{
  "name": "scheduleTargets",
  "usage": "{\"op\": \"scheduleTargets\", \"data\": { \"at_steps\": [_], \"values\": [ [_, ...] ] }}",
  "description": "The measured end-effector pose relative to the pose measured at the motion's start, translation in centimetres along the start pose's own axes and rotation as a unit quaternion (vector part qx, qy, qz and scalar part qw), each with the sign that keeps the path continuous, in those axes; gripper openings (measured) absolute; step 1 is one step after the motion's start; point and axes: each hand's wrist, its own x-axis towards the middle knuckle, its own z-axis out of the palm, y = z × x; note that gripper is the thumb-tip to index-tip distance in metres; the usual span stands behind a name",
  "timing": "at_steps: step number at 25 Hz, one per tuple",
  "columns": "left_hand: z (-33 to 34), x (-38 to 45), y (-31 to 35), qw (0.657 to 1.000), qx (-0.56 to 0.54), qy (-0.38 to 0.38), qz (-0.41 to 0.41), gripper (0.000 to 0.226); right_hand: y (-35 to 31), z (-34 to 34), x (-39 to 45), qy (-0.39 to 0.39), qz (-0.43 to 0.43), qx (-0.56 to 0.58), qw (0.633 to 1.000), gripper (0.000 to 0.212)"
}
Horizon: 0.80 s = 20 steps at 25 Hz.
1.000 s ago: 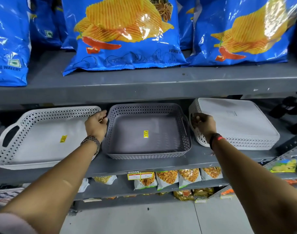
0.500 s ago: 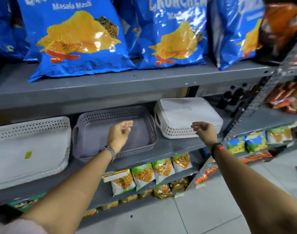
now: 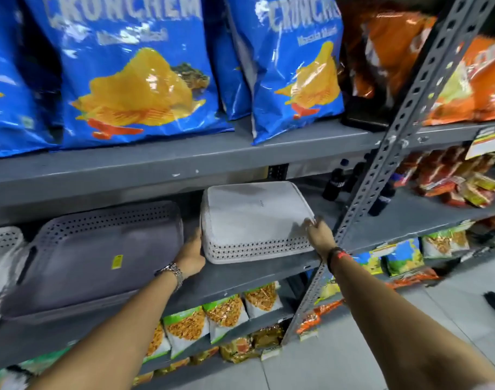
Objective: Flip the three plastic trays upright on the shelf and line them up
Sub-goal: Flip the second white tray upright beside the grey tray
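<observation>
Three perforated plastic trays sit on the grey middle shelf (image 3: 269,273). A white tray (image 3: 252,212) lies upside down at the right, its flat bottom facing up. My left hand (image 3: 191,253) grips its left side and my right hand (image 3: 319,235) holds its front right corner. A grey tray (image 3: 94,249) stands upright to the left, with a yellow sticker inside. Another white tray (image 3: 1,249) shows only partly at the far left edge, upright.
Large blue chip bags (image 3: 133,80) fill the shelf above, orange bags (image 3: 465,80) to the right. A slotted metal upright (image 3: 381,178) stands just right of the upside-down tray. Dark bottles (image 3: 335,181) stand behind it. Snack packets (image 3: 226,313) line the lower shelf.
My view swung right. My left hand left the grey tray and moved to the upside-down white tray's left side. My right hand shifted to its front right corner.
</observation>
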Motion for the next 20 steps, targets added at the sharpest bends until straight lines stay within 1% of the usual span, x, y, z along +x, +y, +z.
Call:
{"op": "scheduleTargets", "data": {
  "at_steps": [3, 6, 8, 10, 12, 13, 15, 17, 19, 20],
  "values": [
    [2.7, 2.7, 1.5, 0.998, 0.011, -0.002, -0.069, 0.08, 1.0, -0.9, 4.4, 0.016, 0.033, 0.003, 0.999, 0.047],
    [4.2, 4.5, 1.3, 0.994, 0.054, 0.043, -0.08, 0.084, 1.2, -0.9, 6.8, 0.032, 0.12, 0.062, 0.99, 0.062],
    [4.7, 5.4, 0.6, 0.992, 0.074, 0.058, -0.078, 0.085, 1.5, -0.5, 7.7, 0.042, 0.17, 0.1, 0.98, 0.069],
    [5.4, 6.6, -0.2, 0.994, 0.047, 0.059, -0.083, 0.088, 2.0, 0.0, 8.8, 0.051, 0.195, 0.12, 0.972, 0.069],
    [5.7, 7.6, -0.9, 0.995, 0.003, 0.08, -0.06, 0.087, 2.3, 0.4, 9.7, 0.047, 0.211, 0.133, 0.967, 0.067],
    [5.7, 7.9, -1.3, 0.994, -0.023, 0.094, -0.054, 0.083, 2.0, 0.4, 10.0, 0.046, 0.213, 0.136, 0.966, 0.066],
    [5.8, 8.3, -1.3, 0.987, -0.072, 0.118, -0.076, 0.07, 1.5, 0.6, 10.3, 0.031, 0.22, 0.137, 0.965, 0.066],
    [6.2, 8.3, -1.4, 0.984, -0.081, 0.124, -0.094, 0.059, 1.3, 0.6, 10.6, 0.023, 0.222, 0.136, 0.965, 0.068],
    [6.8, 8.0, -1.6, 0.982, -0.1, 0.132, -0.088, 0.056, 0.9, 0.3, 10.5, 0.003, 0.244, 0.161, 0.956, 0.071],
    [6.8, 7.8, -1.7, 0.979, -0.125, 0.138, -0.087, 0.055, 0.5, 0.0, 10.6, 0.01, 0.254, 0.181, 0.95, 0.071]
  ]
}}
